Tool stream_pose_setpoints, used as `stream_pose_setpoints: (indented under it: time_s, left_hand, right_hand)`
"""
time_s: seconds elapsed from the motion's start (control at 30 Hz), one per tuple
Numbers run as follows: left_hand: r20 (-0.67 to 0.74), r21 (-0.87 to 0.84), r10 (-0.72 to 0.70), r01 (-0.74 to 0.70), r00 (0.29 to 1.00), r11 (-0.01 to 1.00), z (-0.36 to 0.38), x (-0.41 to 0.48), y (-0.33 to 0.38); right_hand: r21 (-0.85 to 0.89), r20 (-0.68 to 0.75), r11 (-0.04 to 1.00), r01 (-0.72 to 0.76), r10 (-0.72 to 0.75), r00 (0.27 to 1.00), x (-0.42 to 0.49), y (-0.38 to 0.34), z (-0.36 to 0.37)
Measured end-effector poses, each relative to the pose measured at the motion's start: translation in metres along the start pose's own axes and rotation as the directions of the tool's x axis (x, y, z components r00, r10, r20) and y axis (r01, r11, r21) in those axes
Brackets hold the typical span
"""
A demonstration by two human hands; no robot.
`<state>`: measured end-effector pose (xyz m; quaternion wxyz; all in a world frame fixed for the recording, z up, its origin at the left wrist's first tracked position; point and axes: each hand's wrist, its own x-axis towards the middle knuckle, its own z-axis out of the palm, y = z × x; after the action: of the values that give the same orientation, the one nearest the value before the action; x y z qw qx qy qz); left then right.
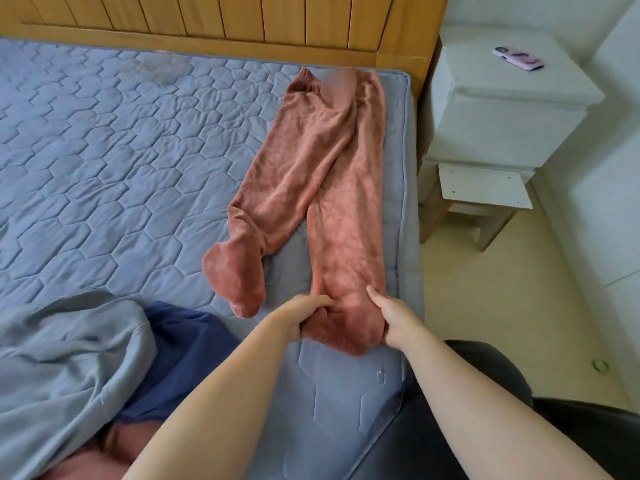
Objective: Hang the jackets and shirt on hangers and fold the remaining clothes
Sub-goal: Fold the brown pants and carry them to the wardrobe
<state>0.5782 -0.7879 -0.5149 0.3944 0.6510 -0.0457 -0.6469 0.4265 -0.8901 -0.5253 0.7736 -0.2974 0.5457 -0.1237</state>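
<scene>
Rust-coloured fleece trousers lie lengthwise on the quilted blue-grey mattress, close to its right edge, waistband toward the wooden headboard, legs toward the camera. Legs spread in a narrow V: one leg angles left and ends in a bunched cuff lying free on the quilt; the other runs straight along the mattress edge. Both hands are on the near cuff of the straight leg. Left hand: fingers curled round the cuff's left side, gripping the fabric. Right hand: thumb laid on top of the cuff's right side, fingers tucked beneath, pinching it. Cuff fabric is gathered and wrinkled between the two hands. Lower left of the bed: a light grey-blue garment, crumpled, lying over a navy garment; type of either cannot be told. Beside the bed at right, a white nightstand with a phone in a pink case on top.
</scene>
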Motion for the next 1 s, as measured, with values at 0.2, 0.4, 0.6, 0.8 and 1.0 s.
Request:
stream_pose_setpoints:
  time_s: [0.2,0.4,0.6,0.8,1.0]
  left_hand:
    - [0.170,0.055,-0.040,0.031,0.985,0.998,-0.003,-0.012,-0.018]
    - [-0.220,0.319,0.151,-0.075,0.964,0.945,-0.006,-0.009,-0.034]
    - [-0.929,-0.005,0.179,-0.495,0.323,0.869,-0.048,-0.029,-0.039]
    - [-0.898,0.294,0.397,-0.413,0.190,0.862,-0.111,-0.043,-0.015]
    - [-0.673,0.461,0.522,-0.254,0.525,0.850,-0.152,-0.056,-0.002]
  right_hand:
    - [-0.575,-0.213,0.809,0.120,-0.290,0.933,-0.004,-0.020,-0.030]
    - [-0.989,0.043,0.066,0.129,-0.717,0.696,-0.025,0.005,-0.007]
    - [-0.930,0.342,-0.069,0.361,-0.522,0.781,-0.024,0.025,0.067]
    - [-0.947,0.284,0.057,0.317,-0.315,0.906,-0.018,0.027,0.082]
    - [-0.944,0.222,0.177,0.279,-0.285,0.932,-0.018,0.024,0.065]
